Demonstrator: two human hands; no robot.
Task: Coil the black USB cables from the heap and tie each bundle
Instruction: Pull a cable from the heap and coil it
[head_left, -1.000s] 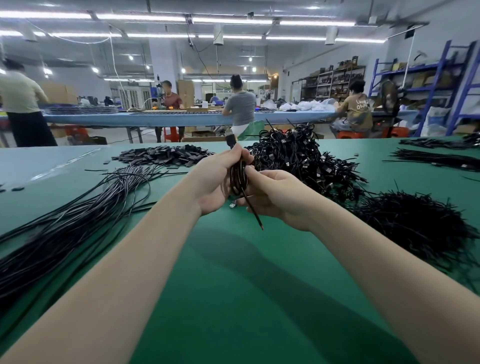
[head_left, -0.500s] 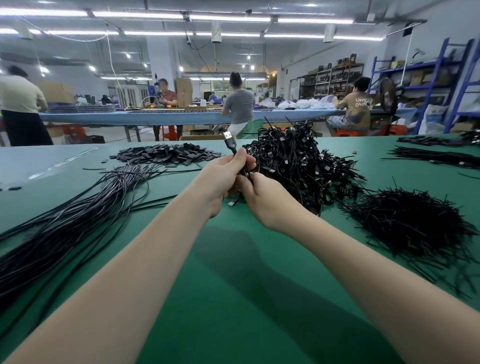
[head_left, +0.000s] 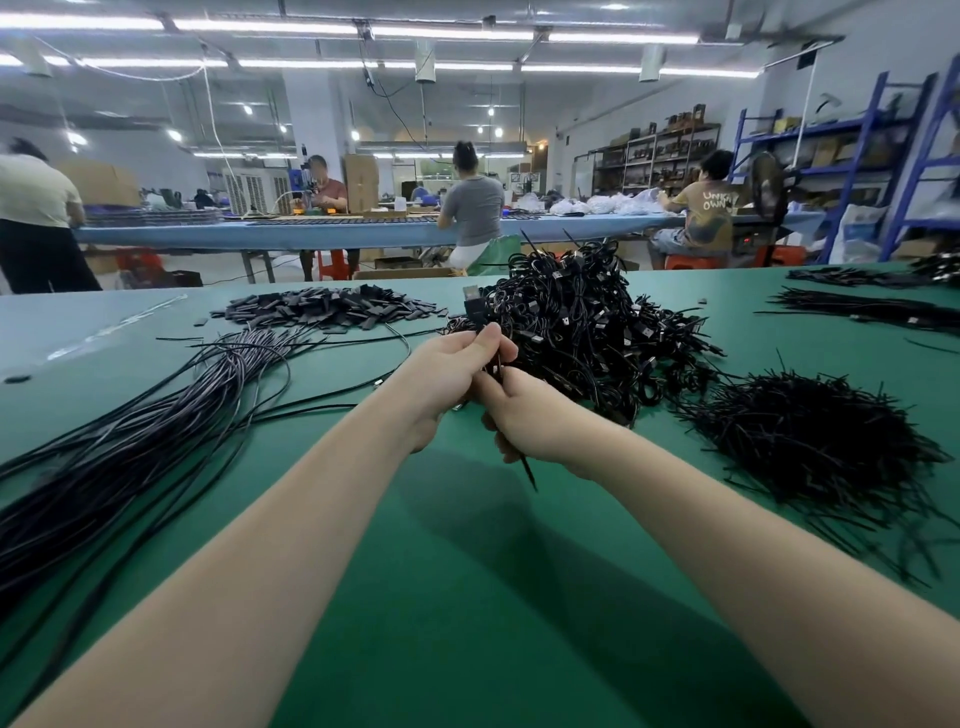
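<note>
Since 0.5 s ago the tie (head_left: 529, 470) end has swung back below the right hand (head_left: 540, 423), and both hands have lifted slightly. The left hand (head_left: 451, 371) grips the coil (head_left: 493, 364), its plug (head_left: 471, 306) poking up past the thumb. Right fingers curl round the tie, a thin stiff black strip running down toward the wrist. Likely next: twisting it. Glossy loose cables (head_left: 130, 441) lie left of the left fingers.

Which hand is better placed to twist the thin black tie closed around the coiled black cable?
Probably the right hand: it pinches the thin black tie, whose free end sticks out below it. The left hand grips the coiled black USB cable, plug upward, so it should only steady it.
</note>
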